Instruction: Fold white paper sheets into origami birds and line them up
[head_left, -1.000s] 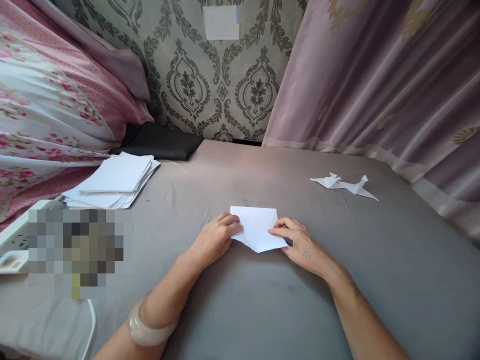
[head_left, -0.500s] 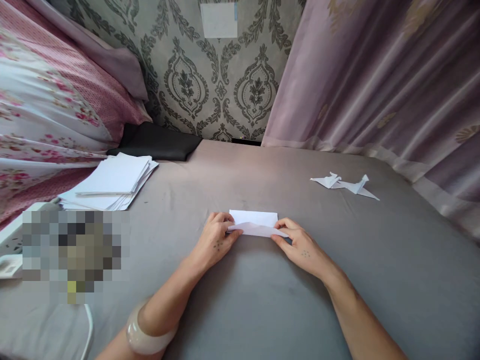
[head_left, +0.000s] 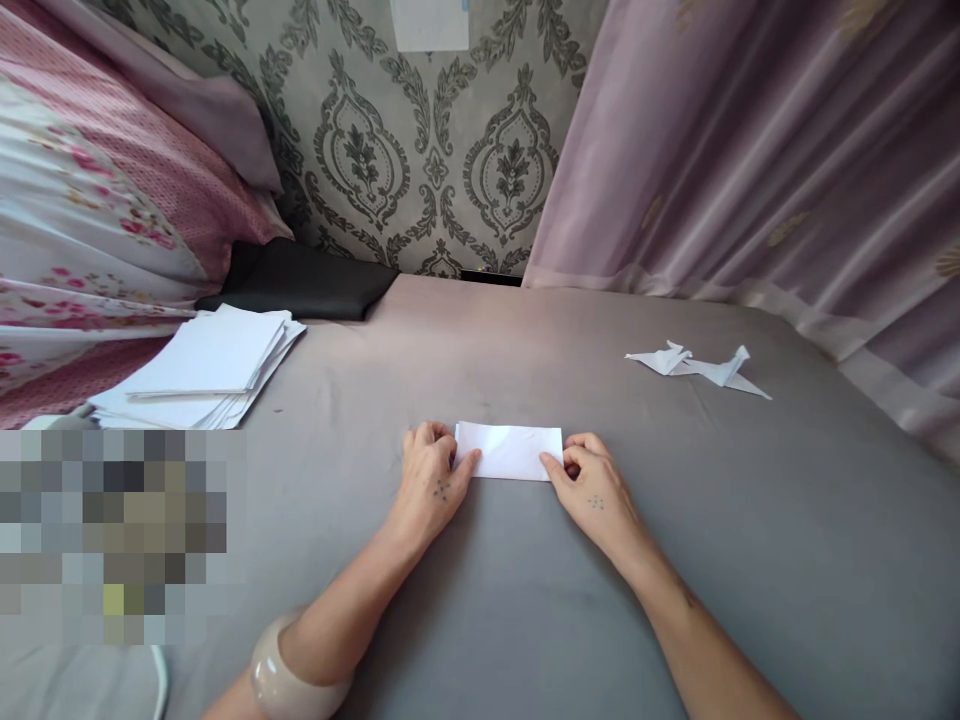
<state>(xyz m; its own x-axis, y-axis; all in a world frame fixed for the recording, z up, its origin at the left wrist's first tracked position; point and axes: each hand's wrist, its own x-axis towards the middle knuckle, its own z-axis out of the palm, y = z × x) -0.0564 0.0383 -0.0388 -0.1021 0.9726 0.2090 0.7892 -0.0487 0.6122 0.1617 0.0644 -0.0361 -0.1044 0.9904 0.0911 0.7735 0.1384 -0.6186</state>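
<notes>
A white sheet of paper [head_left: 511, 453], folded into a narrow rectangle, lies on the grey cloth surface between my hands. My left hand [head_left: 435, 468] grips its left end, thumb on top and the other fingers curled at the edge. At the right end, my right hand [head_left: 592, 475] pinches the near corner with the thumb on top and fingers bent beside it. Parts of the fingertips on both sides are hidden. A pale bangle [head_left: 289, 675] circles my left forearm.
Two folded white paper figures [head_left: 697, 367] rest at the back right. On the back left sits a stack of white paper [head_left: 214, 355], in front of a black folded item [head_left: 307, 280]. A white cable [head_left: 160, 680] runs at lower left, beside a blurred-out area. Curtains hang on both sides.
The paper's near flap, raised and curved before, now lies flat over the rest, making an even rectangle. Both hands have shifted slightly, and the view has turned a little.
</notes>
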